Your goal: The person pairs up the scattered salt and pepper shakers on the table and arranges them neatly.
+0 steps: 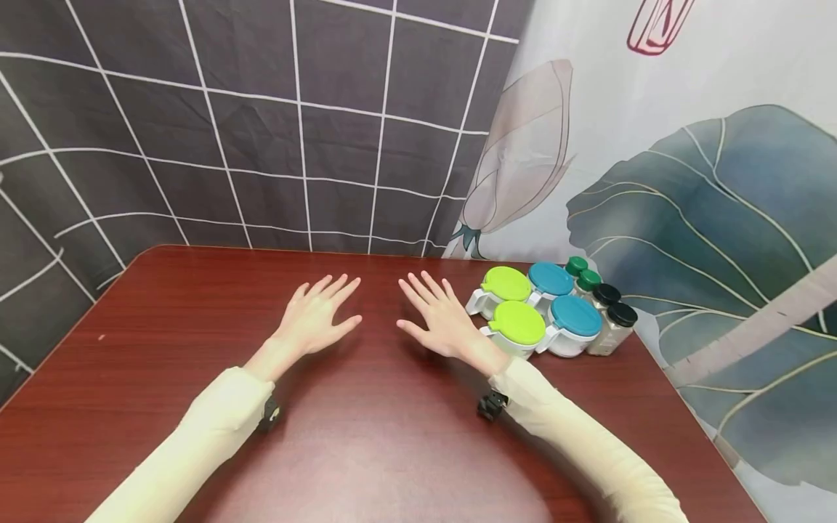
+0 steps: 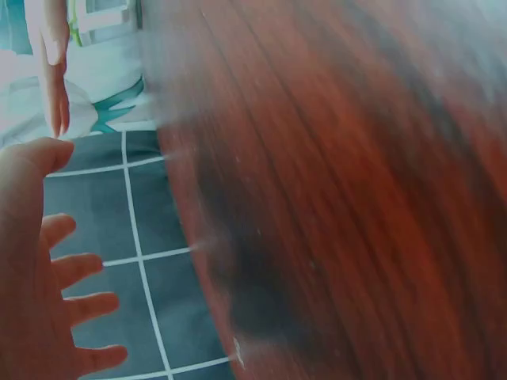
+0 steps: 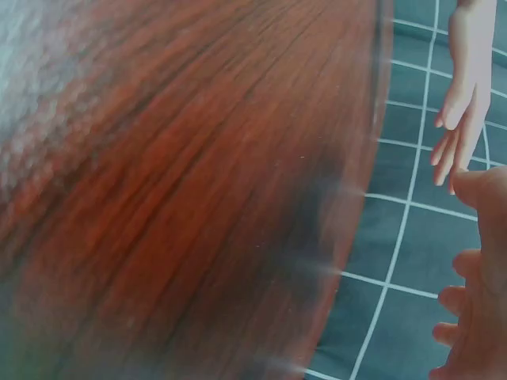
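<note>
My left hand is held over the middle of the table with fingers straight and thumb spread, nothing in it. Facing it, the right hand is stretched out the same way, also holding nothing. A gap of bare wood separates the two thumbs. In the left wrist view the left hand shows at the left edge; in the right wrist view the right hand is at the right edge. Nearest to the right hand are two handled pots with lime-green lids, just beyond its wrist.
Beside them stand two pots with blue lids. Small clear shakers with green caps and black caps complete the cluster at the table's right back corner. The reddish-brown table meets a grey gridded cloth and a leaf-printed curtain.
</note>
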`<move>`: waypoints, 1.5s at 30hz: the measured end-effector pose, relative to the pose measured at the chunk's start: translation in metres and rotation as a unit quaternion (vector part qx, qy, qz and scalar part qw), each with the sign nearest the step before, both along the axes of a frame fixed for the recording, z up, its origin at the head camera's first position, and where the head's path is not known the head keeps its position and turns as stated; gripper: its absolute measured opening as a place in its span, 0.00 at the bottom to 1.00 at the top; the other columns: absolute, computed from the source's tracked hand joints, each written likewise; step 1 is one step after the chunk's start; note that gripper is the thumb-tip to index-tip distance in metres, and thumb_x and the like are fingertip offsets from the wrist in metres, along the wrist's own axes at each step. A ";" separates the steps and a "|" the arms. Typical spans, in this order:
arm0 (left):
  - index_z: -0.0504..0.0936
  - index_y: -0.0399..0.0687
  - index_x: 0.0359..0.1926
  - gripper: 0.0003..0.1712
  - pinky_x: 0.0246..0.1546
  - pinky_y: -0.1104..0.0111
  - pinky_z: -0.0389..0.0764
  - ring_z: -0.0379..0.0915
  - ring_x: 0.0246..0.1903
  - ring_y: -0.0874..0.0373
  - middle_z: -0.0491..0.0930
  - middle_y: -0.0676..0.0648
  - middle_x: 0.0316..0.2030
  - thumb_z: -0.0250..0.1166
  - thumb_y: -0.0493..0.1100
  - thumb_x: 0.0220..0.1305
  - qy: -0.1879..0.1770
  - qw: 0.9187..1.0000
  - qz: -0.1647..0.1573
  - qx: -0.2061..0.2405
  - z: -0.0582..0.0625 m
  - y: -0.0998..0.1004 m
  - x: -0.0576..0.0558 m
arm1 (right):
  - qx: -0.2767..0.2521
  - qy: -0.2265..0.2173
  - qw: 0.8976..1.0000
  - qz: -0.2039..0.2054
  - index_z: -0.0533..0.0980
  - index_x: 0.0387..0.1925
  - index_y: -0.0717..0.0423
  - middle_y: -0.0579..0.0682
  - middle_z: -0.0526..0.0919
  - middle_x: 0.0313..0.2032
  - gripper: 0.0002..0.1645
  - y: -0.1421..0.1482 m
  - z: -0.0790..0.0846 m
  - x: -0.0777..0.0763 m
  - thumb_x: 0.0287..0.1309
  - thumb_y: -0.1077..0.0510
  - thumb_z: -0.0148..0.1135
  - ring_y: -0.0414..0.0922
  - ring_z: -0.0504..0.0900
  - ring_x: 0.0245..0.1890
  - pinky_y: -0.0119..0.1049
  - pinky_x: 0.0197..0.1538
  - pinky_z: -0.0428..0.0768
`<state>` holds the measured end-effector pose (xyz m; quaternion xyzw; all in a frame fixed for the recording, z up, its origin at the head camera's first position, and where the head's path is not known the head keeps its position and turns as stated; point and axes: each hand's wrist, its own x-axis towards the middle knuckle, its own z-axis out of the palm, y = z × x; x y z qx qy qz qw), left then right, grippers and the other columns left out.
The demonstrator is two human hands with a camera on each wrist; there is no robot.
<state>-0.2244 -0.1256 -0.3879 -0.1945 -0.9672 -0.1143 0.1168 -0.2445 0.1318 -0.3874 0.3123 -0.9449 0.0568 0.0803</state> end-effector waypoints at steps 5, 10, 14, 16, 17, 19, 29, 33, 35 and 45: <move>0.63 0.57 0.70 0.38 0.62 0.44 0.63 0.64 0.66 0.42 0.69 0.43 0.66 0.58 0.61 0.61 -0.003 1.000 0.005 0.010 -0.001 0.004 0.004 | -0.022 0.011 1.000 0.004 0.55 0.73 0.47 0.49 0.55 0.74 0.40 0.002 0.003 0.004 0.66 0.37 0.48 0.49 0.48 0.76 0.53 0.75 0.47; 0.64 0.56 0.70 0.38 0.61 0.46 0.66 0.65 0.65 0.43 0.69 0.42 0.66 0.57 0.62 0.62 -0.010 1.000 0.011 0.025 0.000 0.008 0.007 | -0.049 0.021 0.998 0.017 0.59 0.72 0.49 0.52 0.57 0.73 0.37 0.004 0.006 0.008 0.66 0.40 0.51 0.50 0.53 0.75 0.51 0.75 0.51; 0.65 0.56 0.69 0.37 0.57 0.44 0.69 0.67 0.63 0.44 0.70 0.42 0.65 0.57 0.62 0.62 -0.010 0.999 0.016 0.042 0.001 0.012 0.009 | -0.063 0.036 0.997 0.026 0.61 0.70 0.51 0.53 0.59 0.72 0.36 0.007 0.007 0.010 0.66 0.42 0.52 0.51 0.55 0.74 0.49 0.74 0.53; 0.66 0.55 0.69 0.36 0.56 0.43 0.70 0.68 0.62 0.44 0.71 0.43 0.65 0.57 0.61 0.62 -0.008 0.998 0.019 0.056 0.001 0.014 0.008 | -0.070 0.048 0.996 0.029 0.63 0.69 0.52 0.54 0.60 0.72 0.35 0.009 0.009 0.010 0.66 0.44 0.54 0.51 0.57 0.73 0.49 0.74 0.54; 0.66 0.55 0.69 0.36 0.55 0.43 0.71 0.68 0.62 0.44 0.71 0.43 0.65 0.57 0.62 0.63 -0.007 0.998 0.021 0.061 0.001 0.015 0.008 | -0.074 0.054 0.995 0.030 0.63 0.69 0.52 0.54 0.60 0.72 0.34 0.010 0.010 0.010 0.65 0.44 0.54 0.51 0.57 0.73 0.48 0.74 0.55; 0.66 0.55 0.68 0.35 0.55 0.43 0.71 0.68 0.62 0.44 0.72 0.44 0.64 0.57 0.62 0.63 -0.004 0.997 0.023 0.074 0.002 0.017 0.008 | -0.082 0.064 0.994 0.033 0.65 0.68 0.53 0.54 0.61 0.72 0.34 0.012 0.012 0.010 0.65 0.46 0.56 0.52 0.58 0.73 0.48 0.74 0.55; 0.68 0.54 0.68 0.35 0.51 0.45 0.75 0.69 0.61 0.45 0.73 0.46 0.64 0.58 0.61 0.63 -0.001 0.991 0.028 0.128 0.005 0.030 0.015 | -0.109 0.113 0.986 0.051 0.71 0.63 0.53 0.54 0.66 0.69 0.29 0.023 0.013 0.012 0.62 0.50 0.60 0.54 0.65 0.69 0.47 0.73 0.59; 0.69 0.55 0.67 0.33 0.48 0.46 0.77 0.72 0.59 0.45 0.75 0.45 0.62 0.58 0.61 0.64 -0.004 0.988 0.035 0.147 0.009 0.036 0.019 | -0.133 0.137 0.979 0.071 0.73 0.60 0.53 0.54 0.67 0.68 0.26 0.027 0.013 0.012 0.60 0.53 0.62 0.53 0.67 0.66 0.48 0.68 0.66; 0.70 0.55 0.66 0.32 0.46 0.47 0.78 0.74 0.57 0.46 0.76 0.45 0.60 0.57 0.61 0.64 -0.010 0.987 0.038 0.154 0.010 0.039 0.020 | -0.139 0.152 0.975 0.081 0.74 0.58 0.53 0.54 0.68 0.67 0.25 0.029 0.014 0.012 0.59 0.54 0.63 0.52 0.68 0.65 0.47 0.65 0.70; 0.73 0.55 0.64 0.29 0.47 0.50 0.77 0.76 0.53 0.49 0.80 0.49 0.56 0.56 0.59 0.66 -0.035 0.978 0.036 0.203 0.015 0.052 0.025 | -0.154 0.190 0.965 0.093 0.77 0.54 0.52 0.54 0.73 0.62 0.22 0.038 0.021 0.015 0.57 0.57 0.64 0.52 0.72 0.59 0.48 0.58 0.74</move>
